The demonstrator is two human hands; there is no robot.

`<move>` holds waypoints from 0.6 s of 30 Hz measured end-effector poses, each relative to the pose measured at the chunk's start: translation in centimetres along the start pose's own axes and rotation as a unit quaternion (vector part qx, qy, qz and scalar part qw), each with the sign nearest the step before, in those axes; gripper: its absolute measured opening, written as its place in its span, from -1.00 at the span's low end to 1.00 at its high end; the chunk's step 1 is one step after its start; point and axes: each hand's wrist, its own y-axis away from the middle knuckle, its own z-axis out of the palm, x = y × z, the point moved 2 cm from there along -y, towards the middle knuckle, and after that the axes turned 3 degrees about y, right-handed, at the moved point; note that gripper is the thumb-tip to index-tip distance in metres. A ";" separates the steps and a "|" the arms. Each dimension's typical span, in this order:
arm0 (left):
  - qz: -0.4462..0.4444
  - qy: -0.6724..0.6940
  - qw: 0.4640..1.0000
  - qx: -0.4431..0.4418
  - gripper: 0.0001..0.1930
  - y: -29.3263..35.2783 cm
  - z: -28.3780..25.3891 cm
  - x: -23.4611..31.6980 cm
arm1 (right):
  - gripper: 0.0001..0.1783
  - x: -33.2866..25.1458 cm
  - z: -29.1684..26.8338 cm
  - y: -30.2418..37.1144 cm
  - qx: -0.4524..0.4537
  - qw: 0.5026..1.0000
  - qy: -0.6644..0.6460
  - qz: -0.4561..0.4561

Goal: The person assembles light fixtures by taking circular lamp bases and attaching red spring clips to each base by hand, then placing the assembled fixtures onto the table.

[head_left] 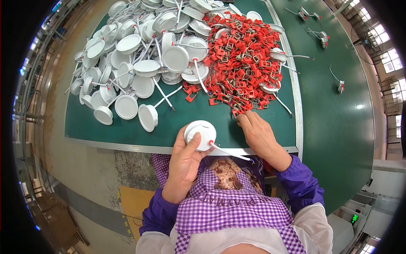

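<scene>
My left hand is closed round a round white downlight, thumb across its back, just above the table's near edge. From a red grommet on that light a white cable runs down to the right, ending in thin bare-looking wires. Close by on the right, my right hand has its fingers pinched together at the near edge of a pile of red spring clips with metal wire. A red clip shows at the fingertips, partly hidden by them.
A large heap of white downlights with cables covers the left and back of the green table. Some downlights lie among the clips. Past a metal edge strip, a second green surface on the right holds several small lamps with wires.
</scene>
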 end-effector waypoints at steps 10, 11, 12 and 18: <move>0.031 -0.137 0.990 -0.014 -0.69 -1.0 0.3 -1.1 | -0.84 -0.6 0.8 0.1 0.040 0.895 -0.397 0.199; 0.036 -0.144 0.989 -0.013 -0.69 -1.0 0.5 -1.3 | -0.83 -0.7 0.7 0.3 0.028 0.886 -0.413 0.207; 0.036 -0.151 0.988 -0.013 -0.69 -0.8 0.4 -1.6 | -0.82 -1.0 0.4 0.4 0.014 0.876 -0.432 0.216; 0.054 -0.175 0.983 -0.022 -0.65 -0.6 0.8 -1.7 | -0.82 -1.8 -0.4 -0.1 -0.055 0.858 -0.462 0.216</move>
